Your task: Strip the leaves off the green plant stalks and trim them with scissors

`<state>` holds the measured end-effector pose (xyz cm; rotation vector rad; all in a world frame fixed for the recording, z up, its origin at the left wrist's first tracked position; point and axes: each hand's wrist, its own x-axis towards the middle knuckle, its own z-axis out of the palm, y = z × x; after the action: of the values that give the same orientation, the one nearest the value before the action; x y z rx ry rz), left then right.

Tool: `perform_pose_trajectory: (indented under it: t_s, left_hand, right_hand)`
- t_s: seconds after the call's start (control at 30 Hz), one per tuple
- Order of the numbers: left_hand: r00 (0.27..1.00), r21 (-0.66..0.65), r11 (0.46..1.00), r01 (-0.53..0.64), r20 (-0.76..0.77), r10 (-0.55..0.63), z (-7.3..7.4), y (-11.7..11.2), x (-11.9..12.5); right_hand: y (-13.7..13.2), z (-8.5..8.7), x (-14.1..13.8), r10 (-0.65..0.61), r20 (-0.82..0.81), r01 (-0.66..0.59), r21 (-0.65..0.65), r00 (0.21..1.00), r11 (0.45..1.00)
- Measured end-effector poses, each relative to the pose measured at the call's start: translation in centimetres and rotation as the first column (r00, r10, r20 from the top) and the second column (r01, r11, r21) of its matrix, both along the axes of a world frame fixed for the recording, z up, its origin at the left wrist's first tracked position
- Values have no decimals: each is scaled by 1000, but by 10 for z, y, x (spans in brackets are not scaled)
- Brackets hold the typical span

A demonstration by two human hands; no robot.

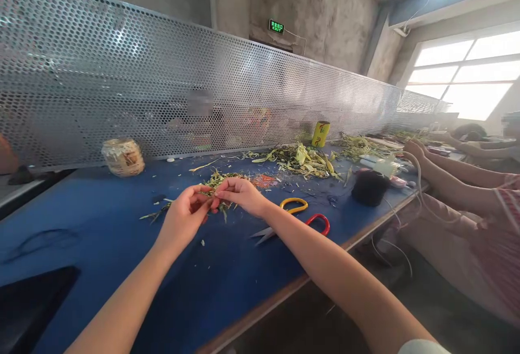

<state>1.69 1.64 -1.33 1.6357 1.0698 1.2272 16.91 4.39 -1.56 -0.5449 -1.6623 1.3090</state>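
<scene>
My left hand [189, 207] and my right hand [239, 194] meet over the blue tabletop [117, 224], thumbs and fingertips pinched close together. What lies between the fingertips is too small and covered to make out. Behind and under the fingers is a small heap of dried green-yellow plant strips [221, 179], with loose bits reaching out to the left. Scissors [266, 233] with one yellow and one red handle lie open beneath my right forearm, which hides part of them.
A larger pile of dry leaves [304, 160] lies further back, near a yellow can [320, 134]. A straw-coloured jar [123, 157] stands by the perforated metal screen [162, 83]. Black yarn [369, 187] sits right. Another person's arm [450, 178] reaches in there. A dark flat object [36, 302] lies front left.
</scene>
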Motion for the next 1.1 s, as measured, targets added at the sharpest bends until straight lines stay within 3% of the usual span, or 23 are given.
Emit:
perform_pose_trajectory:
  t_s: [0.1, 0.23, 0.33, 0.4, 0.5, 0.57, 0.63, 0.7, 0.8, 0.9, 1.1]
  left_hand:
    - [998, -70, 997, -22, 55, 26, 2, -3, 3]
    - [954, -203, 972, -119, 248, 168, 5, -3, 4]
    - [932, -208, 964, -166, 286, 223, 3, 0, 1]
    - [963, -128, 975, -180, 178, 201, 1, 1, -1]
    - [978, 133, 983, -126, -147, 145, -2, 0, -3]
    - [943, 295, 954, -59, -297, 150, -2, -2, -3]
    - [926, 397, 916, -56, -322, 196, -1, -6, -2]
    - [928, 427, 898, -103, -283, 241, 1, -9, 0]
    - [939, 386, 913, -130, -248, 239, 1, -11, 1]
    - [930, 353, 931, -95, -303, 210, -2, -7, -1]
    - [884, 338, 940, -50, -423, 199, -6, 0, -5]
  right_hand:
    - [1, -1, 1, -17, 35, 17, 9, 999, 1000]
    - [5, -2, 2, -118, 27, 118, 10, 993, 993]
    - [6, -2, 2, -164, 7, 164, 7, 986, 986]
    - [5, -2, 1, -181, 38, 181, -8, 983, 983]
    - [3, -2, 0, -189, 109, 193, -27, 976, 981]
    - [1, -2, -1, -207, 152, 212, -22, 967, 977]
    - [0, -2, -2, -234, 184, 236, 9, 955, 972]
    - [-1, -2, -2, -237, 180, 235, 37, 955, 971]
    - [1, -2, -4, -220, 139, 222, 5, 966, 975]
    - [3, -4, -5, -238, 152, 247, -43, 959, 968]
    - [8, -11, -6, -299, 228, 303, 14, 927, 953]
